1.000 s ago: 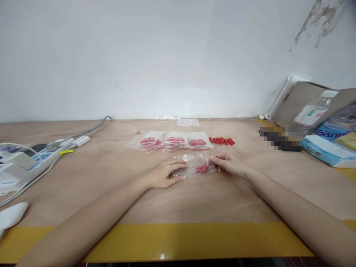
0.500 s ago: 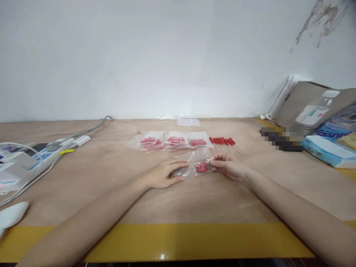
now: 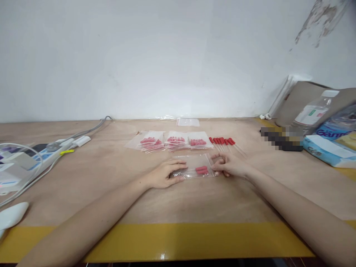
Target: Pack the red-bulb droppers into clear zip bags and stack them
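A clear zip bag [image 3: 194, 167] with a few red-tipped pieces [image 3: 201, 170] inside lies flat on the wooden table [image 3: 111, 193]. My left hand [image 3: 164, 174] pinches the bag's left end between thumb and fingers. At the bag's right end, my right hand [image 3: 229, 165] has its fingers curled together on the edge. Just behind lie three filled bags [image 3: 175, 141] in a row. Several loose red-tipped sticks [image 3: 224, 142] lie to their right.
An empty clear bag [image 3: 188, 122] lies near the wall. A power strip with cables [image 3: 52, 150] and a white mouse [image 3: 11, 215] are at the left. A water bottle [image 3: 313, 111], cardboard and tissue packs [image 3: 328, 148] crowd the right. A yellow strip [image 3: 178, 241] edges the table front.
The right hand had lifted the bag's right end half a second ago; now the bag lies flat again with the red pieces spread inside. The left hand stayed put.
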Demonstrator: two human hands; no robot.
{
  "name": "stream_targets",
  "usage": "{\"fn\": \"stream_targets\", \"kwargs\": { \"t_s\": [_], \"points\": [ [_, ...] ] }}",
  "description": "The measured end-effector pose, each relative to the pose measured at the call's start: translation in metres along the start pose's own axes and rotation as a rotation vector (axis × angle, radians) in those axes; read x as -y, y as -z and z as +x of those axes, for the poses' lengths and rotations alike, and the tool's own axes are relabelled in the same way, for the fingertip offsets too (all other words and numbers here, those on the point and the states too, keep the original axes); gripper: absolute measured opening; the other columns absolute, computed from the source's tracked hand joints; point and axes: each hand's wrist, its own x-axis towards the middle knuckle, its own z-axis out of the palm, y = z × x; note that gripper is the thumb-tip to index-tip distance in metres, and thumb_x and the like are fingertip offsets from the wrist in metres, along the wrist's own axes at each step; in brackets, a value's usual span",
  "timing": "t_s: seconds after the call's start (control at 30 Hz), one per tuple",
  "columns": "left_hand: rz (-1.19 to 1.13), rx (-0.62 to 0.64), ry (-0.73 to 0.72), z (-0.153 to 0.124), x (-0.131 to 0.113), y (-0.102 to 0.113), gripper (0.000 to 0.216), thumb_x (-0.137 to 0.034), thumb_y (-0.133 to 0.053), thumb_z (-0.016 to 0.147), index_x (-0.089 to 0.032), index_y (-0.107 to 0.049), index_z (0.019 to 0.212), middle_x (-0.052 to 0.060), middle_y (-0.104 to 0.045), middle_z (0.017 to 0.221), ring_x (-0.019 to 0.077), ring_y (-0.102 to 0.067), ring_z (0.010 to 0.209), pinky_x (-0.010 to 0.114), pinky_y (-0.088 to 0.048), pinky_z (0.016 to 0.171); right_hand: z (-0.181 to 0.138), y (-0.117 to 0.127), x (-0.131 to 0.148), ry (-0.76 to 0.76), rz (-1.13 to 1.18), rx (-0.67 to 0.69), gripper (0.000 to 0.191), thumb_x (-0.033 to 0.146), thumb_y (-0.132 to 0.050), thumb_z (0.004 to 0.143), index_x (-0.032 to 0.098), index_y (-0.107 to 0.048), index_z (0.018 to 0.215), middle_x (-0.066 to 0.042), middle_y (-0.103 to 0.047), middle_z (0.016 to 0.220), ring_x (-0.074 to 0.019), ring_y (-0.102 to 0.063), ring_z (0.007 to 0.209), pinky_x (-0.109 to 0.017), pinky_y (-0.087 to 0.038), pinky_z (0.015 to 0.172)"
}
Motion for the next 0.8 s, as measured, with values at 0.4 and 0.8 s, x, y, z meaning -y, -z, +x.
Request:
{"fn": "stream_targets", "kwargs": {
  "t_s": [0.4, 0.8],
  "points": [
    [-0.025, 0.017, 0.02, 0.001, -0.002, 0.003, 0.04, -0.035, -0.051, 0.087, -0.022, -0.05, 0.124, 0.009, -0.047, 0.131, 0.0228, -0.043, 0.121, 0.04, -0.035, 0.101, 0.051, 0.031, 0.015, 0.248, -0.876, -0.556, 0.012, 0.025, -0.053, 0.074, 0.016, -0.06, 0.081, -0.011, -0.065, 0.088, -0.0212, -0.06, 0.084, -0.028, -0.04, 0.069],
    [-0.003, 0.01, -0.004, 0.001, 0.002, 0.0, 0.037, -0.029, -0.047, 0.089, -0.022, -0.05, 0.125, 0.008, -0.048, 0.13, 0.0209, -0.044, 0.119, 0.039, -0.036, 0.101, 0.042, 0.028, 0.031, 0.054, -0.695, -0.549, 0.036, 0.027, -0.057, 0.074, 0.013, -0.046, 0.105, -0.011, -0.059, 0.075, -0.0212, -0.056, 0.064, -0.031, -0.04, 0.058]
  ]
}}
